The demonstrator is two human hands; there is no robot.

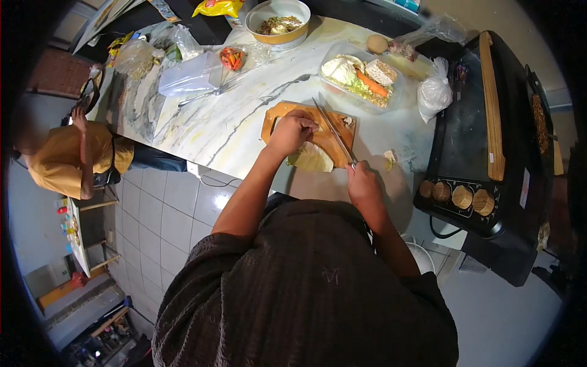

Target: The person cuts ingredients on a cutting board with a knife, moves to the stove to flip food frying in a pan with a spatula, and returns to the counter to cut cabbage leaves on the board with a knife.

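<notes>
My right hand (365, 185) is wrapped round the handle of a kitchen knife (334, 131), whose long blade lies slantwise over the right part of a wooden cutting board (278, 113). Over the board's middle, my left hand (293, 131) has its fingers curled together; a small pale bit shows at the fingertips, too small to name. A pale green cabbage leaf (315, 159) lies at the near edge of the board, just below my left hand. Small scraps (348, 121) sit on the board right of the blade.
Beyond the board stands a clear plastic container (391, 98) with cabbage, a carrot (372, 84) and tempeh (381, 72). A bowl (278, 40), red chillies (232, 59) and plastic bags stand farther back. A black electric oven (468, 134) borders the right. Another person (67, 156) sits at left.
</notes>
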